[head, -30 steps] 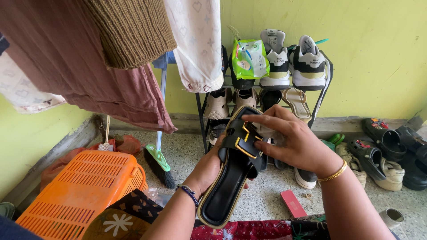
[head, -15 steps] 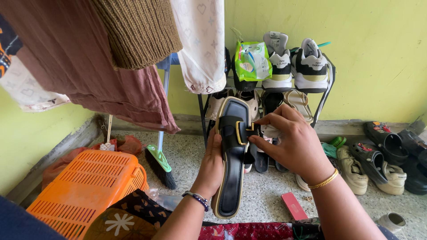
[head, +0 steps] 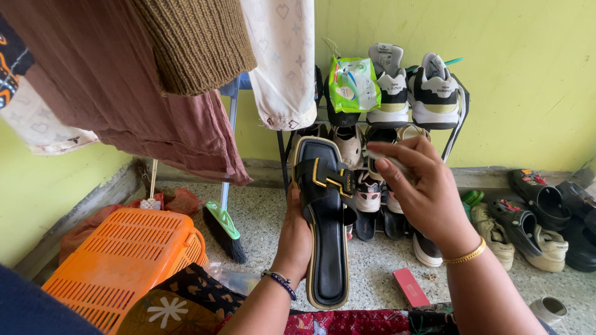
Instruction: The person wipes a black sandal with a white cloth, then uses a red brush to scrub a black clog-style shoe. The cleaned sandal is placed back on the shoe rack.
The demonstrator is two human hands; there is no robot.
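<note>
Left hand (head: 297, 232) wraps the long black flat sandal with gold trim and a gold buckle strap (head: 324, 214) from underneath, fingers closed round its left edge near the middle, bead bracelet at the wrist. The sandal is up in the air in front of the metal shoe rack (head: 456, 121), footbed facing the camera. Its long axis runs almost straight up and down the view, heel end low and near the body, toe end high and pointing away toward the rack.

Right hand (head: 422, 192) sits just to the right of the strap, fingers curled and pinching a small pale cloth or wipe (head: 382, 158), not quite touching the sandal; gold bangle on the wrist.

Behind, the rack holds a pair of white, black and yellow sneakers (head: 410, 87) on the top shelf beside a green packet of wipes (head: 352, 85), with beige shoes and sandals on the shelves under them. Black clogs (head: 537, 195) lie on the speckled floor to the right. Low left, an orange plastic basket (head: 118, 267) lies tipped over; its contents cannot be made out. A green broom (head: 222, 226) leans beside it, and clothes hang overhead.
</note>
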